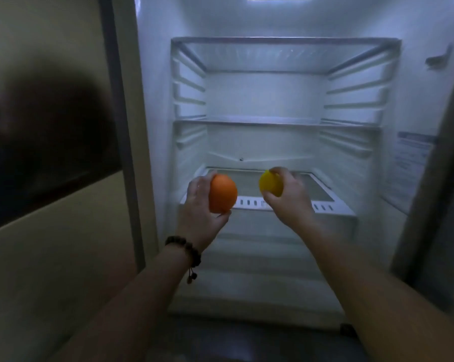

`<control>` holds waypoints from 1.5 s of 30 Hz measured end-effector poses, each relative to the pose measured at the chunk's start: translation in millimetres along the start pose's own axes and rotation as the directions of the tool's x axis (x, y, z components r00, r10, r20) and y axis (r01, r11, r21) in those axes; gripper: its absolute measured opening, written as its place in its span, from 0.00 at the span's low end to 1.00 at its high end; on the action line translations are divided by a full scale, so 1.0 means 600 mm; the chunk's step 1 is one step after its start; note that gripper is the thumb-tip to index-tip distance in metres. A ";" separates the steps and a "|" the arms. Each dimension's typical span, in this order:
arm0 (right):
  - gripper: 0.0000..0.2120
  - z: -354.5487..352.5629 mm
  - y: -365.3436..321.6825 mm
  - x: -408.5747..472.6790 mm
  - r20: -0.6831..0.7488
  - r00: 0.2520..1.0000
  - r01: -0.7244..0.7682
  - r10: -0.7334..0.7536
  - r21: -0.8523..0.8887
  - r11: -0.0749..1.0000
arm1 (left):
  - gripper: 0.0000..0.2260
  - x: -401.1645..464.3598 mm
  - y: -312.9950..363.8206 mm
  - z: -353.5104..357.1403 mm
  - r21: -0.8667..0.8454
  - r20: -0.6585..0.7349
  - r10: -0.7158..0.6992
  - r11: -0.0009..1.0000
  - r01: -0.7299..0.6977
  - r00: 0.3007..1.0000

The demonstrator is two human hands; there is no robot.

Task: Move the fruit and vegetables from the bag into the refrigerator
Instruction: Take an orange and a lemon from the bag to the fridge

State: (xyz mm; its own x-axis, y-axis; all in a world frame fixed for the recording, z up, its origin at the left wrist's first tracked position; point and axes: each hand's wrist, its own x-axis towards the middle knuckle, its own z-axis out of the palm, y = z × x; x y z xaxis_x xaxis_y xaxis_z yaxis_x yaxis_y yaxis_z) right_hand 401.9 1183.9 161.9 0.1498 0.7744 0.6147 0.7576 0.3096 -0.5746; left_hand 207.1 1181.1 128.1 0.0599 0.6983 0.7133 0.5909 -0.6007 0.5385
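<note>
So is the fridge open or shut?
Open. The fridge shows its lit inside and bare shelves, with the left hand and right hand holding fruit before it.

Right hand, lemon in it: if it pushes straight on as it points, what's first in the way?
Likely nothing before the lowest shelf. The right hand with the yellow fruit points into the open refrigerator, and that shelf looks bare ahead. Depth is unclear; the back wall comes next.

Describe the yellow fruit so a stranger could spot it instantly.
Look into the open refrigerator, whose shelves are bare. In front of the lowest shelf, two hands each hold a fruit. The right hand holds the yellow fruit; it is smaller than the orange.
</note>
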 end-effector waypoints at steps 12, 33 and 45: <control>0.23 0.111 0.083 0.208 0.213 0.977 0.050 -0.028 -0.100 0.994 | 0.28 0.225 -0.082 0.110 -0.079 0.060 -0.151 0.985 0.156 0.987; 0.25 0.216 0.128 0.345 0.327 0.942 -0.011 0.072 -0.185 0.983 | 0.42 0.354 -0.198 0.196 0.175 0.111 -0.496 0.863 0.475 0.861; 0.33 0.144 0.104 0.258 0.356 0.934 0.111 -0.004 -0.280 0.954 | 0.30 0.291 -0.114 0.134 0.234 0.039 -0.364 0.909 0.345 0.931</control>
State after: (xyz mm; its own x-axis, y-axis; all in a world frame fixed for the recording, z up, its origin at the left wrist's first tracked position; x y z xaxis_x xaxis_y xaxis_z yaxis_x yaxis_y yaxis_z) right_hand 417.7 1370.9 174.5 -0.0894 0.9187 0.3846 0.9169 0.2267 -0.3284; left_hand 241.6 1375.5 179.6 -0.1280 0.8834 0.4507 0.7461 -0.2136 0.6306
